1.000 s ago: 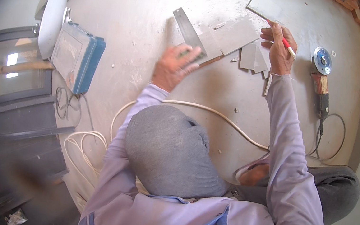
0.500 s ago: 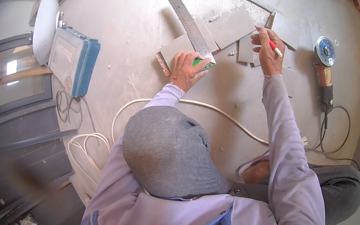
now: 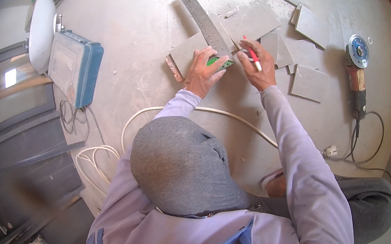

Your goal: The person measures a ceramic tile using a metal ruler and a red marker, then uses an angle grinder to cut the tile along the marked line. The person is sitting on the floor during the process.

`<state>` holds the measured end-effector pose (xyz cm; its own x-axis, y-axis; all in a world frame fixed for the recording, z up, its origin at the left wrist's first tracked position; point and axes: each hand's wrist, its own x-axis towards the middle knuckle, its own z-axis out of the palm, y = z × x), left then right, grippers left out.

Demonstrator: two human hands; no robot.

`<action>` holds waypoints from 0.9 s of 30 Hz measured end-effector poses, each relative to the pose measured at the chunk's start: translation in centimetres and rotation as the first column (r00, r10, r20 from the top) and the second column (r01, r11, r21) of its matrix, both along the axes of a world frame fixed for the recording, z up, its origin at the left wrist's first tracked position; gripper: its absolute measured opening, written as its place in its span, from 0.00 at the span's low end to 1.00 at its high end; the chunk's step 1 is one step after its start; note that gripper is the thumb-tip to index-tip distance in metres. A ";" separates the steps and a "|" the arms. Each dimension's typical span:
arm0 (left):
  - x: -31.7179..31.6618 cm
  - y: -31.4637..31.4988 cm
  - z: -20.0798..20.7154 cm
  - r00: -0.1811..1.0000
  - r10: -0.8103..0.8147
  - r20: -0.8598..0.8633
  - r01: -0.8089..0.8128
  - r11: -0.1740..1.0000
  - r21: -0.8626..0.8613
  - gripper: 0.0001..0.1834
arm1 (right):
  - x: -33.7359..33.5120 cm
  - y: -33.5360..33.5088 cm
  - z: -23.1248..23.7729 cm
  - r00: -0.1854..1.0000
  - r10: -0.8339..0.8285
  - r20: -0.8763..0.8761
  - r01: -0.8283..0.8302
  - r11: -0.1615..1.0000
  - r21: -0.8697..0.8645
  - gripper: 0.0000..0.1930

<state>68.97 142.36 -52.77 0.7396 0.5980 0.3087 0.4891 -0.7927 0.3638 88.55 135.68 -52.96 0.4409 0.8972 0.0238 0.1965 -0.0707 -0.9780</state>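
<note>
My left hand (image 3: 203,71) is closed on the green handle of a metal try square (image 3: 199,16), whose marked blade reaches up and left over a grey tile (image 3: 185,52). The square's handle sits along the tile's near right edge. In my right hand (image 3: 260,66) is a red pencil-like marker with a white end (image 3: 253,56), held between thumb and fingers. That hand is just right of the square's corner, and the marker slants up and left. Another grey tile (image 3: 254,25) lies behind, partly under the blade. The marker's contact with the tile cannot be made out.
Several cut tile pieces (image 3: 309,83) lie on the floor to the right. Beyond them rests an angle grinder (image 3: 355,77) with a blue disc and a trailing cord. A white cable (image 3: 238,118) curves before me. At left stand a blue tool case (image 3: 74,68) and a dark framed door (image 3: 10,89).
My right hand has moved left and slightly down with the marker, from over the right-hand tile pieces to beside the square. My left hand stays on the square.
</note>
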 end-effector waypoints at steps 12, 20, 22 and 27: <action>-0.6 0.2 -1.5 1.000 -0.010 0.012 0.011 0.999 -0.038 0.32 | -1.0 0.2 -0.4 0.998 0.024 -0.056 -0.027 0.998 -0.056 0.26; -2.0 2.4 1.4 0.988 -0.093 -0.125 0.070 0.982 -0.177 0.41 | -1.6 0.4 -0.7 0.997 0.002 -0.083 -0.004 0.999 -0.032 0.24; -2.3 2.6 1.0 0.988 -0.116 -0.105 0.092 0.973 -0.210 0.41 | -1.8 0.5 -0.3 0.995 -0.017 -0.101 0.015 1.000 -0.026 0.24; -2.4 2.8 0.7 0.987 -0.133 -0.092 0.108 0.965 -0.239 0.40 | -1.6 0.6 -0.1 0.996 -0.007 -0.089 0.002 0.998 -0.056 0.23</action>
<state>66.53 145.14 -52.12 0.8317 0.5482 0.0879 0.4407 -0.7482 0.4960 86.97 136.33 -53.07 0.4430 0.8940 -0.0663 0.1079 -0.1266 -0.9861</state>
